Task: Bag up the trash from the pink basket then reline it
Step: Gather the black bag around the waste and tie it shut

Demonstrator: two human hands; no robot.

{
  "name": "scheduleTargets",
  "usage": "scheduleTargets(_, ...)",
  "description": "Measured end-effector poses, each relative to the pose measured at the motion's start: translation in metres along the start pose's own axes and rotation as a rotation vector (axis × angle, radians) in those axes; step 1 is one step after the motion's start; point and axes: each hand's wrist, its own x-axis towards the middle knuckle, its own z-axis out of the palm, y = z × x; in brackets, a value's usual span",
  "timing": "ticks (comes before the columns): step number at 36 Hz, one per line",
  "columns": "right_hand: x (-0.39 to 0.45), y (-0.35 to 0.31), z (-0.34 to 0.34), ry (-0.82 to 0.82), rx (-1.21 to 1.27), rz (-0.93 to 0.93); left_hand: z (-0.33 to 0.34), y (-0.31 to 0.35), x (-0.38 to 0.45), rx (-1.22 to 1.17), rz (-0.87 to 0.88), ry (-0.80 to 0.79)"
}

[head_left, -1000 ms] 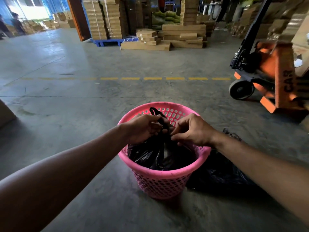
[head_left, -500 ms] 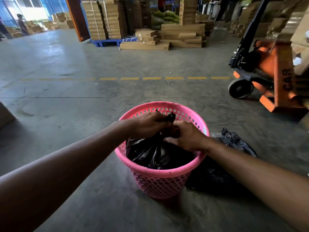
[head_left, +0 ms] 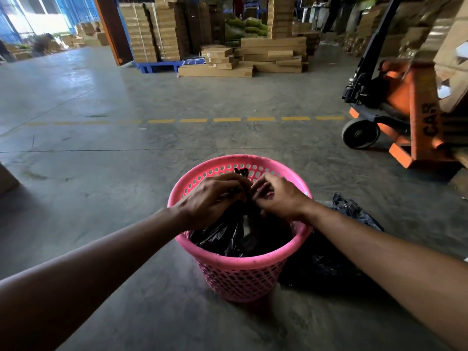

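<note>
A pink perforated basket (head_left: 240,274) stands on the concrete floor in front of me. A black trash bag (head_left: 228,236) fills it, its top gathered into a twisted neck above the middle. My left hand (head_left: 210,198) and my right hand (head_left: 278,196) meet over the basket, both pinching the bag's gathered top, and a short black tip of plastic sticks up behind my fingers. What lies under the bag's plastic is hidden. Another black plastic bag (head_left: 349,214) lies crumpled on the floor, touching the basket's right side.
An orange pallet jack (head_left: 410,115) stands at the right, its wheel about a metre from the basket. Stacked cardboard boxes (head_left: 240,57) line the back beyond a dashed yellow floor line (head_left: 228,119). A box corner (head_left: 6,178) shows at the left edge.
My hands have stayed on the bag's top and worked it tighter; a loose loop seen a second ago is now a short tip. The basket has not moved.
</note>
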Motion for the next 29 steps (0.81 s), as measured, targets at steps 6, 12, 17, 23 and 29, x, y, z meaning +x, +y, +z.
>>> scheduleTargets(6, 0.002, -0.012, -0.019, 0.012, 0.307, -0.126, 0.01, 0.002, 0.006, -0.056, -0.069, 0.105)
scheduleTargets(12, 0.008, -0.011, -0.029, 0.097, 0.108, -0.155, 0.01, -0.003, 0.009, -0.085, -0.157, 0.071)
scheduleTargets(17, 0.004, -0.016, -0.038, 0.109, -0.065, -0.172, -0.001, -0.008, 0.005, -0.16, -0.204, -0.007)
scheduleTargets(23, 0.001, -0.014, -0.038, 0.113, -0.238, -0.199, -0.008, -0.017, -0.01, 0.036, -0.19, -0.169)
scheduleTargets(29, 0.0, -0.003, -0.039, 0.125, -0.354, -0.115, -0.006, -0.02, -0.022, 0.1, -0.173, -0.289)
